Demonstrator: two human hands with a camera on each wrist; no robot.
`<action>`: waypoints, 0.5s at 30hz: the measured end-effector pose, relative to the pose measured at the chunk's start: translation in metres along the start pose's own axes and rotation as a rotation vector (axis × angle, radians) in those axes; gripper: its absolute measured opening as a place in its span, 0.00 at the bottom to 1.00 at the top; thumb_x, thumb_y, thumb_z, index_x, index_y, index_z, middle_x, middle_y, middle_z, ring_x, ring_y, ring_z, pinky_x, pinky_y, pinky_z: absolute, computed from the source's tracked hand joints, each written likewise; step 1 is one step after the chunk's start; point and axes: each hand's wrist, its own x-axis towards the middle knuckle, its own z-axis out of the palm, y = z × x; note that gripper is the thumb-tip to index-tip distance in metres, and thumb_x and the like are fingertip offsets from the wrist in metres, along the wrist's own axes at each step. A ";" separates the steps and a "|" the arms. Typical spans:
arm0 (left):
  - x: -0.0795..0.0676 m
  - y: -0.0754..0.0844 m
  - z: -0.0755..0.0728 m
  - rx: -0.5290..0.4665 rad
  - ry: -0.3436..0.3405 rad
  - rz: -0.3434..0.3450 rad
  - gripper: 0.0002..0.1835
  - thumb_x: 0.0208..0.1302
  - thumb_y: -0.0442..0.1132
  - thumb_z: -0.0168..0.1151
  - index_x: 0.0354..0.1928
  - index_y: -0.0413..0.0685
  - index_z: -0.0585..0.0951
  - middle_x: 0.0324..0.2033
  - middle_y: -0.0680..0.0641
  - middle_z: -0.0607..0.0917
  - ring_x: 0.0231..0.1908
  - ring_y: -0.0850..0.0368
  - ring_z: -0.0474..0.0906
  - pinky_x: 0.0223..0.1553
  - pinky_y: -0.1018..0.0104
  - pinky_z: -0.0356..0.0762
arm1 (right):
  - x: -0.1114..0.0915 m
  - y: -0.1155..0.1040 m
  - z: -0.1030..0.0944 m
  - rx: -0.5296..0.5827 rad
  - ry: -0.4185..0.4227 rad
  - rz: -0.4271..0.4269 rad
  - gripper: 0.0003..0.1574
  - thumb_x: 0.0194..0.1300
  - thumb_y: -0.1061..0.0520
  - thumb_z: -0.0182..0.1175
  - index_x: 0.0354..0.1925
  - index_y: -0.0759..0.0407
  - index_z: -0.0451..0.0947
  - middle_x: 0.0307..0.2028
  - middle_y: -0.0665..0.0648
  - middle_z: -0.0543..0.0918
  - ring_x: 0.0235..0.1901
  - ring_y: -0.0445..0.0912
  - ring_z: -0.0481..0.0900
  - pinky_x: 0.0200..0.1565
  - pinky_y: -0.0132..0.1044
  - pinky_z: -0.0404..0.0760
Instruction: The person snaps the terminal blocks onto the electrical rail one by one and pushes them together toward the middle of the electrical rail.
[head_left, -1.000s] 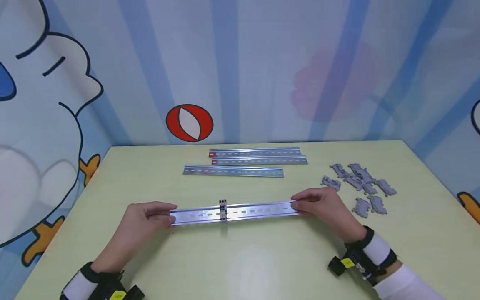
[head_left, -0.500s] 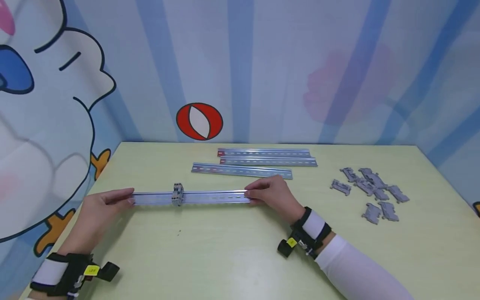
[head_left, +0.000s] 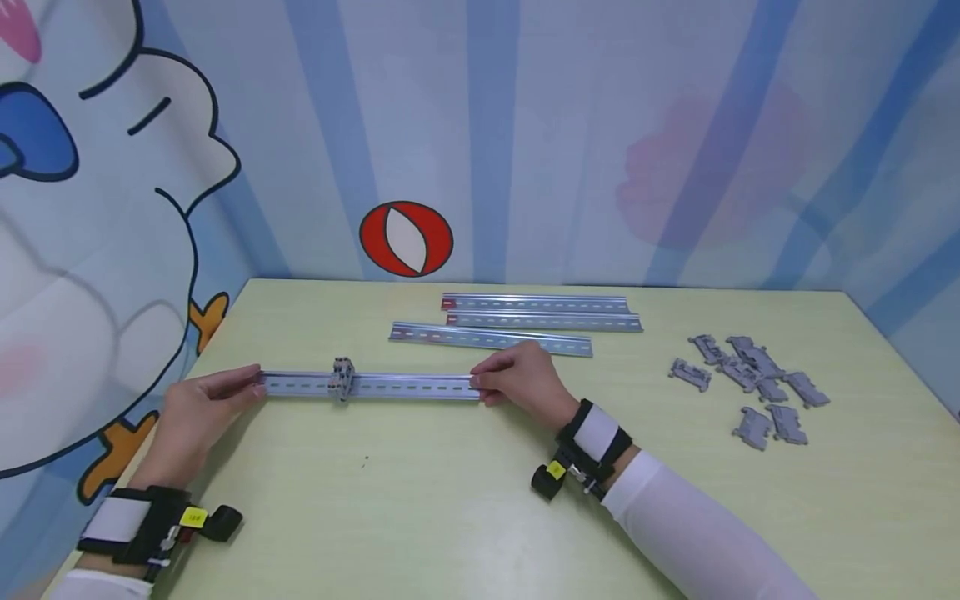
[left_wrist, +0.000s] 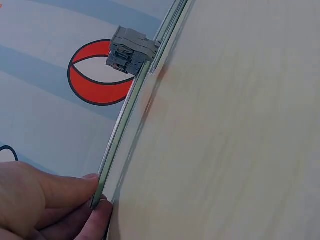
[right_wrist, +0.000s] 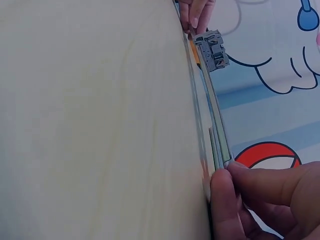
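Observation:
A slotted metal DIN rail (head_left: 416,387) spans between my two hands, roughly level and slightly above the table in the wrist views. My left hand (head_left: 197,412) pinches its left end between thumb and fingers. At the other end, my right hand (head_left: 527,383) holds it the same way. Grey terminal blocks (head_left: 342,379) sit clipped across the rail, left of its middle, standing up from it. The left wrist view shows these blocks (left_wrist: 131,51) side-on, their exact number unclear. The thumb and fingers cover both rail tips.
Three more DIN rails lie at the back: the rearmost rail (head_left: 536,303), a middle rail (head_left: 547,322) and a front rail (head_left: 491,337) behind my right hand. Several loose grey terminal blocks (head_left: 752,358) lie scattered on the right of the table (head_left: 480,500). A printed wall stands behind.
Both hands have carried the rail with its terminal blocks leftward and farther back across the table. The grip at both ends has stayed the same. The head view has shifted slightly.

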 end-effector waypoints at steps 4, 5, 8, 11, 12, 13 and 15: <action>0.001 0.000 0.003 0.014 0.030 0.010 0.29 0.67 0.51 0.61 0.68 0.49 0.72 0.64 0.41 0.78 0.65 0.42 0.71 0.61 0.51 0.74 | 0.001 -0.001 0.002 -0.076 0.018 -0.014 0.07 0.58 0.63 0.70 0.36 0.64 0.89 0.36 0.64 0.91 0.20 0.39 0.85 0.29 0.31 0.86; 0.001 0.000 0.004 0.023 0.038 0.017 0.28 0.68 0.50 0.61 0.67 0.49 0.72 0.64 0.40 0.78 0.64 0.42 0.72 0.61 0.51 0.74 | 0.001 -0.001 0.002 -0.096 0.023 -0.018 0.07 0.58 0.63 0.70 0.36 0.64 0.90 0.35 0.64 0.91 0.20 0.39 0.85 0.28 0.31 0.86; 0.002 -0.001 0.006 0.056 0.075 0.057 0.26 0.67 0.46 0.62 0.65 0.47 0.75 0.60 0.38 0.81 0.59 0.43 0.76 0.51 0.66 0.82 | 0.001 -0.001 0.004 -0.151 0.031 -0.033 0.06 0.57 0.62 0.70 0.36 0.62 0.90 0.33 0.62 0.91 0.20 0.40 0.85 0.27 0.29 0.84; 0.002 -0.002 0.007 0.085 0.101 0.101 0.24 0.66 0.42 0.64 0.63 0.45 0.77 0.57 0.36 0.83 0.54 0.47 0.79 0.37 0.84 0.79 | 0.001 -0.001 0.005 -0.214 0.033 -0.066 0.06 0.57 0.62 0.71 0.35 0.61 0.90 0.29 0.61 0.91 0.20 0.41 0.85 0.26 0.28 0.82; 0.002 -0.002 0.007 0.089 0.108 0.109 0.24 0.66 0.41 0.64 0.63 0.44 0.77 0.56 0.36 0.84 0.53 0.48 0.79 0.33 0.89 0.75 | 0.001 -0.001 0.005 -0.236 0.032 -0.080 0.06 0.57 0.61 0.71 0.35 0.61 0.90 0.28 0.61 0.91 0.20 0.41 0.85 0.25 0.28 0.81; 0.002 -0.002 0.007 0.089 0.110 0.114 0.24 0.65 0.40 0.64 0.62 0.44 0.78 0.56 0.36 0.84 0.52 0.48 0.79 0.31 0.90 0.74 | 0.001 -0.001 0.005 -0.256 0.031 -0.092 0.06 0.56 0.61 0.71 0.34 0.61 0.90 0.27 0.60 0.91 0.20 0.41 0.84 0.25 0.27 0.81; 0.001 -0.001 0.007 0.087 0.114 0.115 0.24 0.65 0.40 0.65 0.62 0.44 0.78 0.56 0.36 0.84 0.53 0.46 0.80 0.31 0.91 0.73 | 0.002 0.000 0.006 -0.296 0.034 -0.117 0.05 0.56 0.61 0.72 0.33 0.60 0.90 0.26 0.59 0.91 0.20 0.41 0.84 0.24 0.27 0.81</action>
